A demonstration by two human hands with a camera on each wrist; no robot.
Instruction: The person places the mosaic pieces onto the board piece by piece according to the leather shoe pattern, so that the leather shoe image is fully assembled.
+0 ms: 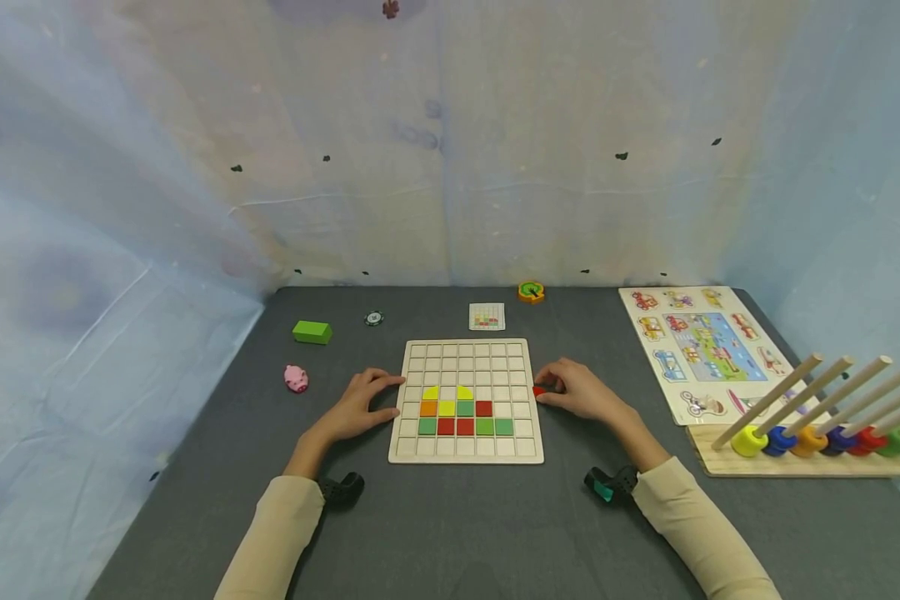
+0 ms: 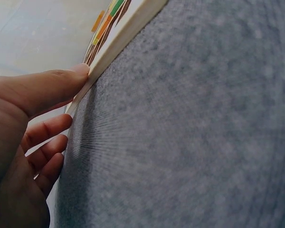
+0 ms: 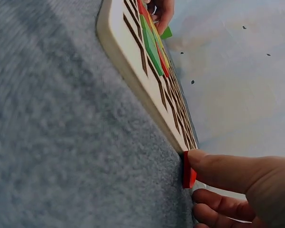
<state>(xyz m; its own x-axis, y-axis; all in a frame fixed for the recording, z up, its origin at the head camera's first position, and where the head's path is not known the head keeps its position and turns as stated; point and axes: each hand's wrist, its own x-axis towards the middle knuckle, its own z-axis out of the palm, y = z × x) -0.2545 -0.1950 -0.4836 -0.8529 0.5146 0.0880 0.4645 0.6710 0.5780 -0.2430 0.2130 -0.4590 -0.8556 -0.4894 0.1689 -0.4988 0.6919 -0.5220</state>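
A square wooden grid board (image 1: pixel 465 452) lies on the dark table, with yellow, orange, green and red tiles set in some of its cells. Two of the yellow tiles (image 1: pixel 464 392) have a rounded side. My left hand (image 1: pixel 357 406) rests at the board's left edge, thumb and fingertips against the rim, which the left wrist view shows close up. At the opposite edge, my right hand (image 1: pixel 579 390) pinches a small red tile (image 3: pixel 186 170). In the right wrist view that tile sits right beside the board's side, the thumb pressed on it.
Behind the board lies a small pattern card (image 1: pixel 487 317), with an orange-and-green toy (image 1: pixel 531 291) near it. Leftward are a green block (image 1: pixel 312 332), a round chip (image 1: pixel 374 317) and a pink pig (image 1: pixel 296 378). At right are a picture puzzle (image 1: pixel 667 392) and a peg rack (image 1: pixel 810 467).
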